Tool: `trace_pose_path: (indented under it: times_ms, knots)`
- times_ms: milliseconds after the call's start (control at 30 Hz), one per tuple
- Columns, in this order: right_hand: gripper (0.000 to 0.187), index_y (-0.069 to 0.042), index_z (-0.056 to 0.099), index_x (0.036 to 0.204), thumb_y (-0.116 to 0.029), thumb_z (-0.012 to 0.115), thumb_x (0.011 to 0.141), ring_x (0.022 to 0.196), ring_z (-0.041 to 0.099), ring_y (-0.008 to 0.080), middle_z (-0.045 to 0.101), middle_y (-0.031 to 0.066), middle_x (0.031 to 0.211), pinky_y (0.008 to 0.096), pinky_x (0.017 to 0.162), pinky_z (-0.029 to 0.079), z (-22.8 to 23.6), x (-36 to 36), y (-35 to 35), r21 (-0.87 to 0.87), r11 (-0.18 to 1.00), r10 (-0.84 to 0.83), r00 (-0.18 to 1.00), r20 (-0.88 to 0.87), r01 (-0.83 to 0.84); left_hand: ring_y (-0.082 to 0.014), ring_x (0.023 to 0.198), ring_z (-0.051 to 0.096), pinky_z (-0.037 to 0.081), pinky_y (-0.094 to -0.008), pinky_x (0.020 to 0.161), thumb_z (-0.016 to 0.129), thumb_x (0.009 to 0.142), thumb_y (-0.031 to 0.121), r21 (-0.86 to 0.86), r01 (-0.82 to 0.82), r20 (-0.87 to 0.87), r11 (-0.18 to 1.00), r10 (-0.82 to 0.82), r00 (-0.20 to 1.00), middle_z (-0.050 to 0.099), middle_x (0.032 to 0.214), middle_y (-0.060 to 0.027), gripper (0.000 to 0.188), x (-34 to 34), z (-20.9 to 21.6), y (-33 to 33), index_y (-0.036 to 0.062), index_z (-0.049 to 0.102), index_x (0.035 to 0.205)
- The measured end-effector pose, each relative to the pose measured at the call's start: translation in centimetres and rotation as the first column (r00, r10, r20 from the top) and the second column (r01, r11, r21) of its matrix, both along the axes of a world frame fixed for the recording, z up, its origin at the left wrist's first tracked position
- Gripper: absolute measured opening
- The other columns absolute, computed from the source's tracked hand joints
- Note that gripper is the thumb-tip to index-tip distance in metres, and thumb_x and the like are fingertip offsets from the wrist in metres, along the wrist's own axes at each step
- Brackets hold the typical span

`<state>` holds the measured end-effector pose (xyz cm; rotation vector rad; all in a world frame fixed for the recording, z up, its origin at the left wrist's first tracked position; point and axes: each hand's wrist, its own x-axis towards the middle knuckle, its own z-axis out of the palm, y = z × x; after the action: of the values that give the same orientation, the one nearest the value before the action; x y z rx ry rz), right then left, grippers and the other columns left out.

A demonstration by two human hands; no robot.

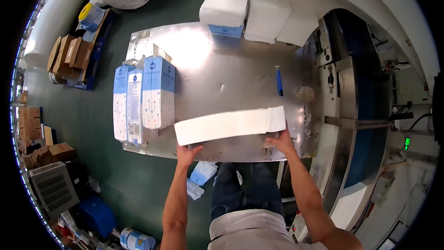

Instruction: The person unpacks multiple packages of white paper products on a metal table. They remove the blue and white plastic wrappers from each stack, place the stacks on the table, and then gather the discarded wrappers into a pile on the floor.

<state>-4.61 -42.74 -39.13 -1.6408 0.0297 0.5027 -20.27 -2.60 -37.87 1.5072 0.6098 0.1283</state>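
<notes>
A long white stack of folded paper sheets spans the front of the metal table, bowed slightly and held at its two ends. My left hand grips the left end from below, thumb along the near side. At the other end, my right hand clasps the stack, its thumb pointing inward; the fingers of both hands are mostly hidden behind the paper. Left of the stack stand several blue-and-white printed packs. Beyond it lies a blue-handled razor-like tool.
White paper stacks and a blue-and-white bag stand at the table's far edge. Machinery with a metal frame borders the right side. Blue-and-white wrappers lie on the floor by my legs. Cardboard pieces sit on a pallet at the far left.
</notes>
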Motion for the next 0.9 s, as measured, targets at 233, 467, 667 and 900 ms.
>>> trace_pose_path:
  times_ms: [233,467,667,900]
  knots:
    - [0.123,-0.014,0.023,0.164,0.012,0.085,0.061,0.138,0.049,0.0195,0.048,0.0036,0.153,0.0341,0.112,0.044,2.2,2.1,3.1,-0.017,0.998,0.054,0.995,0.081,-0.053,-0.0188,0.099,0.071,0.056,-0.0358,0.088,0.088,0.069,-0.003,0.074,0.058,-0.165,0.996,-0.045,0.985,0.077,0.106,-0.0076,0.044,1.8,-1.3,0.7,0.0013,0.074,0.110]
    - [0.118,-0.014,0.027,0.163,0.009,0.086,0.064,0.136,0.052,0.0189,0.049,0.0059,0.153,0.0342,0.109,0.047,4.9,2.1,3.7,0.011,1.000,0.021,0.998,-0.055,-0.021,-0.0185,0.097,0.072,0.057,-0.0347,0.087,0.087,0.069,-0.003,0.108,0.091,-0.101,0.990,-0.080,0.992,0.077,0.106,-0.0075,0.045,2.0,-1.3,2.6,0.0010,0.073,0.111]
    - [0.108,-0.008,0.035,0.157,0.001,0.093,0.066,0.134,0.054,0.0208,0.059,0.0086,0.142,0.0355,0.105,0.051,0.0,0.5,3.2,-0.103,0.993,0.061,0.998,-0.001,-0.061,-0.0196,0.105,0.070,0.057,-0.0357,0.092,0.084,0.073,-0.007,0.059,0.130,-0.138,0.990,-0.121,0.983,0.075,0.114,-0.0072,0.044,2.8,-0.3,1.5,0.0015,0.072,0.115]
    - [0.090,0.002,0.041,0.148,-0.018,0.091,0.075,0.131,0.057,0.0274,0.059,0.0169,0.140,0.0383,0.111,0.045,6.2,3.9,2.6,-0.219,0.916,0.306,0.939,-0.160,-0.336,-0.0247,0.106,0.070,0.058,-0.0381,0.087,0.086,0.081,0.011,-0.063,0.217,-0.329,0.974,-0.226,0.917,0.072,0.119,-0.0108,0.061,5.1,6.4,2.1,0.0029,0.059,0.135]
